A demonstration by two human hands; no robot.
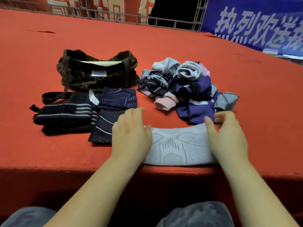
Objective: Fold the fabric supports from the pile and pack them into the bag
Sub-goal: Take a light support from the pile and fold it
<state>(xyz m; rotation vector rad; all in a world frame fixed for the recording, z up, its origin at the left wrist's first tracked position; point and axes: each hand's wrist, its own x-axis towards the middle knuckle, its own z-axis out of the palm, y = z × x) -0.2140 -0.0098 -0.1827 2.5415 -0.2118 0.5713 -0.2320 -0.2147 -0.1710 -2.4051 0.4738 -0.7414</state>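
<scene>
A light grey knitted support (pixel 178 145) lies flat near the front edge of the red table. My left hand (pixel 131 135) rests on its left end with fingers relaxed. My right hand (pixel 227 136) rests on its right end, fingers spread. Behind it sits a loose pile of supports (pixel 185 86) in grey, purple, pink and black. To the left lie folded supports: a black striped one (pixel 64 117), a dark purple-patterned one (pixel 118 98) and a dark quilted one (pixel 103 126). A leopard-print bag (pixel 98 71) stands open at the back left.
The red table (pixel 147 46) stretches far back to a metal railing (pixel 114 15). A blue banner (pixel 255 25) hangs at the back right. The bag's dark strap (pixel 54 96) trails forward onto the table. My knees show below the table edge.
</scene>
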